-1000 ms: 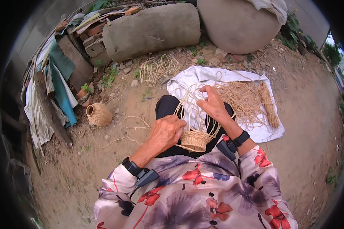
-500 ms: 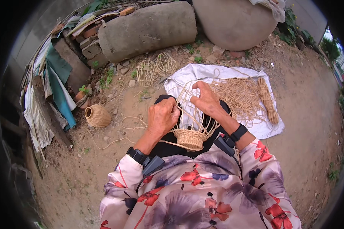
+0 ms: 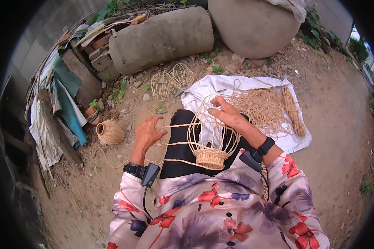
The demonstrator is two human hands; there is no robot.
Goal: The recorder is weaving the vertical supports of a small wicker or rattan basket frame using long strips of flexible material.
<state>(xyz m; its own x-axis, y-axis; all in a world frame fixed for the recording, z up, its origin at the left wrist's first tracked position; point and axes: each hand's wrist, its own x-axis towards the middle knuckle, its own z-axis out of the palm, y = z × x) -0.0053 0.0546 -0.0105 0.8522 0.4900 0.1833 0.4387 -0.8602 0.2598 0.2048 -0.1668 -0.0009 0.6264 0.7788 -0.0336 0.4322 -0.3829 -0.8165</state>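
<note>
A half-woven basket (image 3: 210, 159), with a braided base and bare tan stakes rising from it, rests on my black-clad lap. My right hand (image 3: 225, 112) grips the upper stakes, thumb and index finger partly bent. Out to the left, my left hand (image 3: 150, 130) has cord (image 3: 176, 125) drawn taut at its fingers, index finger raised; its exact grip is small to see. More strands run leftward from the basket across my leg. Beyond my right hand, tangled tan cord (image 3: 257, 108) and a long hank (image 3: 294, 112) lie on a white sheet (image 3: 299, 141).
A finished woven jar (image 3: 111, 133) lies on dirt at left. Two wire-like basket frames (image 3: 162, 85) lie ahead. Behind are a concrete cylinder (image 3: 162, 39), a big rounded concrete piece (image 3: 253, 25), and stacked bricks, boards and sheeting (image 3: 68, 93).
My left hand has moved outward to the left, away from the basket, drawing cord across my leg. My right hand stays at the stakes, slightly lower in view.
</note>
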